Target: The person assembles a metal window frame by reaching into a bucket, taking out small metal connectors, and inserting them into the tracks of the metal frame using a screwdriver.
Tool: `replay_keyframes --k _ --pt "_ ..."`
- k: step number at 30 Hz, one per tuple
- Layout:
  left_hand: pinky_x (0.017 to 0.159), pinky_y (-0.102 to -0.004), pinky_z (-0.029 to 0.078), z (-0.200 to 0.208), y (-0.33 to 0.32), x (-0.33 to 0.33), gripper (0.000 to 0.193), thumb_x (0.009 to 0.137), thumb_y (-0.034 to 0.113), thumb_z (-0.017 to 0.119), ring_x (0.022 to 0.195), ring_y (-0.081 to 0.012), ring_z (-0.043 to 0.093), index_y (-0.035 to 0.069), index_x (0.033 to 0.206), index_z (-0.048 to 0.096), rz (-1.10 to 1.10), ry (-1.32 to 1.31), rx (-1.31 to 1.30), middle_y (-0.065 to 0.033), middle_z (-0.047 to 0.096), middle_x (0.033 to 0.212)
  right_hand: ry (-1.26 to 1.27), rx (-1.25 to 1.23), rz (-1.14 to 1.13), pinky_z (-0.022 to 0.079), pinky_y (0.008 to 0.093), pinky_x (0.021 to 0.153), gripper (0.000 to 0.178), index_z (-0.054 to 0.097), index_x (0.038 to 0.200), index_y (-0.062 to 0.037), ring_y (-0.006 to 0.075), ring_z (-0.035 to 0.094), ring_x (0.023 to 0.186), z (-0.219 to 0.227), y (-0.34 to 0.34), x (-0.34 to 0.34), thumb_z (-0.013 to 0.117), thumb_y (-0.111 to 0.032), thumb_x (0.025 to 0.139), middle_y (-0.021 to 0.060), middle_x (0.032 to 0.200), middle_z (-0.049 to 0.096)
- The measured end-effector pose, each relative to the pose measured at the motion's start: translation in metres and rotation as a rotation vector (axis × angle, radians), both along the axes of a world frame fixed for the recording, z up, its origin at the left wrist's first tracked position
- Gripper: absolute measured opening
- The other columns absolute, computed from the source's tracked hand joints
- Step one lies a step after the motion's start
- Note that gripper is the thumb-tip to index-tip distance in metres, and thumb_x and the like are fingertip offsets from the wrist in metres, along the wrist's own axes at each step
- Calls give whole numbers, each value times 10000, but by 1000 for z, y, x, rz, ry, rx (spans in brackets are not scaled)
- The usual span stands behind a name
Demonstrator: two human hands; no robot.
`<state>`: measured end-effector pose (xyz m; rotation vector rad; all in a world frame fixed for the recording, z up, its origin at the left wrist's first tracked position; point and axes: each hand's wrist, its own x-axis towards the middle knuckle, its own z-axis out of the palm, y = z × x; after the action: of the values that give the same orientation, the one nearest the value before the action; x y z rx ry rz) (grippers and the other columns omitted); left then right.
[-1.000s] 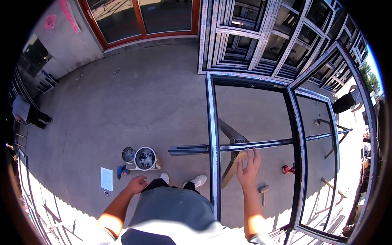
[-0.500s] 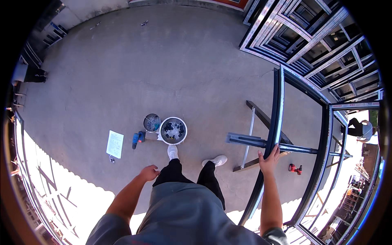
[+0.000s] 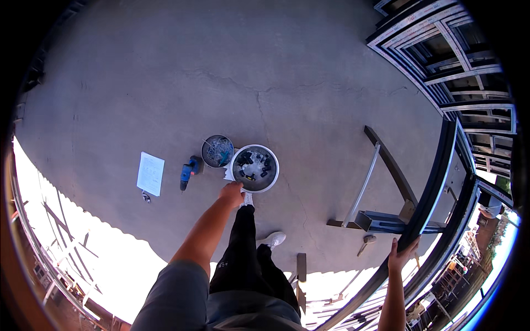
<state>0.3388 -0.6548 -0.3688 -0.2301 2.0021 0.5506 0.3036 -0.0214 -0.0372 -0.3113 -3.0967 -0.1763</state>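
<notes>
My left hand (image 3: pixel 231 193) reaches down to the near left rim of a round bucket (image 3: pixel 272 183) holding small black parts and clear plastic bags. Its fingers curl at the rim; the fingertips are partly hidden. My right hand (image 3: pixel 404 255) grips the near bar of a large dark window frame (image 3: pixel 428 205), thumb on the near side and fingers over the top. The frame rests across a stand with a dark beam (image 3: pixel 392 168) and a thin silver bar (image 3: pixel 361 185). Against the bucket stands a smaller bucket (image 3: pixel 205 143) of screw-like metal pieces.
A blue cordless drill (image 3: pixel 189 172) lies left of the buckets, beside a printed paper sheet (image 3: pixel 150 174). On the floor near the stand is a small handled tool (image 3: pixel 365 244). Window frames (image 3: pixel 458 55) are stacked at the far right. My white shoes (image 3: pixel 271 239) stand between bucket and frame.
My left hand has moved forward and right, from beside my leg to the bucket rim. My right hand stays on the frame. The view has shifted, and the red drill has left sight.
</notes>
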Motion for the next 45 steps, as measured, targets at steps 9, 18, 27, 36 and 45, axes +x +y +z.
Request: replay_keyframes --k 9,18,27,36,45 --pt "1019 -464 542 -145 71 -27 477 982 347 600 1231 -341 652 46 1352 616 28 192 -39 -198 640 1351 -2 87 2 297 546 1236 949 198 1664 -37 480 317 1522 -3 7 4 651 -537 997 304 1657 281" --pt "1012 -494 536 -190 88 -17 490 1011 347 549 1240 -340 645 51 1401 576 51 138 -46 -201 636 1347 -17 38 -23 329 517 1227 938 174 1668 -35 447 353 1515 -6 10 1 627 -533 1015 297 1652 297" --pt "962 -484 539 -215 101 5 394 950 285 685 1081 -331 669 87 1290 662 96 608 -5 -128 692 1192 -16 120 -69 388 566 1190 1000 169 1666 -51 477 361 1504 8 2 5 541 -685 989 286 1651 296" --pt "603 -370 538 -290 105 41 127 924 255 658 699 -229 662 145 899 716 114 1245 -514 -67 695 836 28 -47 -45 299 535 1239 973 183 1661 -33 452 310 1532 -18 -3 -8 597 -610 996 289 1663 272" --pt "681 -357 526 -129 101 25 114 1023 162 637 723 -214 666 52 1006 663 753 450 462 -90 681 841 -1 133 -3 315 557 1232 871 198 1659 -38 448 318 1521 1 10 1 587 -509 1038 267 1658 279"
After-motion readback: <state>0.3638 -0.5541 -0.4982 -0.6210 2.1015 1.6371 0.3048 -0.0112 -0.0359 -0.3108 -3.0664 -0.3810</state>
